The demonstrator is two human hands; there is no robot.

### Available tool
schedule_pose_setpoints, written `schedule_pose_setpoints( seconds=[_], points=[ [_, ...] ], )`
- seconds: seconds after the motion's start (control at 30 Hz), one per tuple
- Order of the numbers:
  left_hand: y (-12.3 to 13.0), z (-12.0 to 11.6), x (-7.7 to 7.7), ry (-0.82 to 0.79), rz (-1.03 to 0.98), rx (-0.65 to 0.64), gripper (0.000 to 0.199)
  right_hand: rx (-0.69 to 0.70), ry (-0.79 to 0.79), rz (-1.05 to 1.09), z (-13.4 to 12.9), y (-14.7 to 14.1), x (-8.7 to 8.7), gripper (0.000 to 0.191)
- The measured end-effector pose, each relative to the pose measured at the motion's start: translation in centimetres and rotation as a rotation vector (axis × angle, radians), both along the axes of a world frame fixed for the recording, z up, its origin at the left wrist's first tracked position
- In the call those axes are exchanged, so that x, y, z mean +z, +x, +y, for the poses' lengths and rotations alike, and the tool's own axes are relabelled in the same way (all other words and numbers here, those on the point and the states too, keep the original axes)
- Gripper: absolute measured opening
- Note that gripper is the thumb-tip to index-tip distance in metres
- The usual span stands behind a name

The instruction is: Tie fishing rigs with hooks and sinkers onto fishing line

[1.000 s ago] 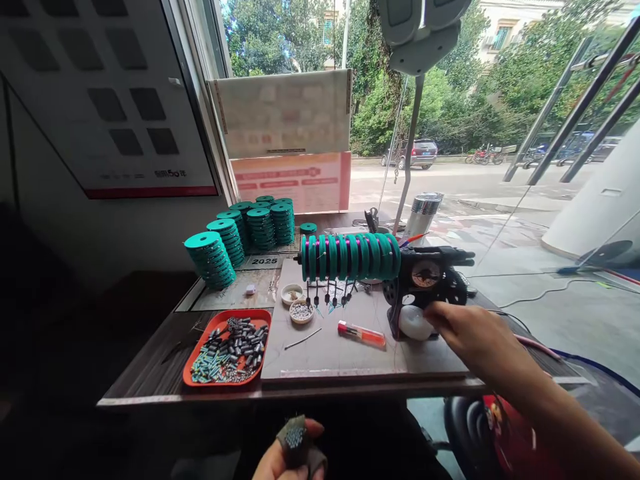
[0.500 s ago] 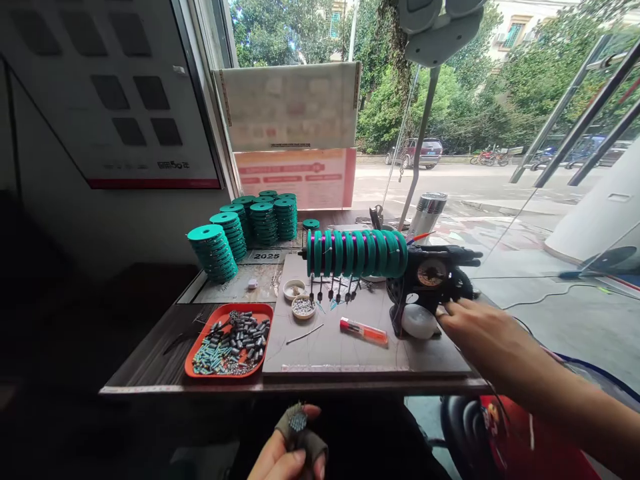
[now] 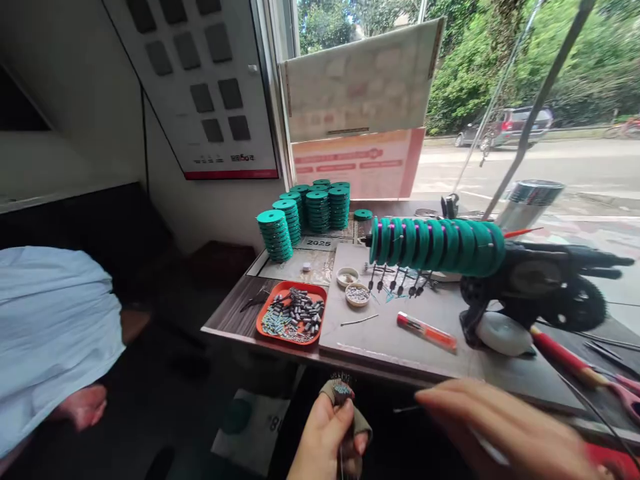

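Below the table edge, my left hand (image 3: 333,423) is closed round a small bundle of thin pieces with pale blue ends (image 3: 342,389). Olive cloth covers wrap some of its fingers, and a thin line hangs down beneath them. My right hand (image 3: 505,427), smeared by motion, is to the right of it, in front of the board. From its fingertips a thin rod (image 3: 406,409) points left towards the bundle; how the fingers grip it is blurred. Nearest beyond the hands are an orange tray (image 3: 260,327) of dark sinkers and blue pieces, and an orange-red tube (image 3: 427,331).
A winder (image 3: 543,277) carries a row of green spools (image 3: 435,245) over the grey board (image 3: 370,340). Stacked green spools (image 3: 275,237) stand at the back left. Two small dishes (image 3: 358,295) and scissors (image 3: 625,397) lie about. Another person's sleeve (image 3: 53,327) is at left.
My right hand has left the winder and come down towards my left hand, now with a thin rod at its fingertips. The view has turned left, bringing another person into sight.
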State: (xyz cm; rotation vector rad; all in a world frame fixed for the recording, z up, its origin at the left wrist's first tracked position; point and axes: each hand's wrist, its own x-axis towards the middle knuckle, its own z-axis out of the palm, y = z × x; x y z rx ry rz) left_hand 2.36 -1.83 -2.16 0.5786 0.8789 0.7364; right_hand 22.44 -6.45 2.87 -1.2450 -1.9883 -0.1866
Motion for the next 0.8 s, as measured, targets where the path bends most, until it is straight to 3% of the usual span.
schedule_pose_setpoints(
  seconds=[0.03,0.1,0.27,0.43,0.53,0.8],
  points=[
    [-0.1,-0.2,-0.1,0.001,0.02,0.015,0.048,0.115,-0.069,0.008,0.6,-1.6,-0.8,0.02],
    [-0.2,-0.4,-0.3,-0.005,0.051,0.035,0.05,0.149,-0.153,0.02,1.9,-3.9,-2.6,0.024],
    [-0.5,-0.3,-0.5,-0.053,0.069,0.077,0.047,0.05,-0.162,0.072,2.3,-5.6,-6.1,0.028],
    [-0.3,-0.2,-0.7,-0.134,0.0,0.129,0.043,-0.002,-0.174,0.057,1.6,-5.7,-6.1,0.025],
    [-0.3,-0.3,-1.0,-0.153,-0.022,0.109,0.043,0.05,-0.202,0.011,1.7,-5.6,-5.8,0.021],
    [-0.5,-0.6,-1.2,-0.031,0.091,0.055,0.042,0.072,-0.291,-0.028,2.1,-5.8,-5.4,0.018]
  ],
)
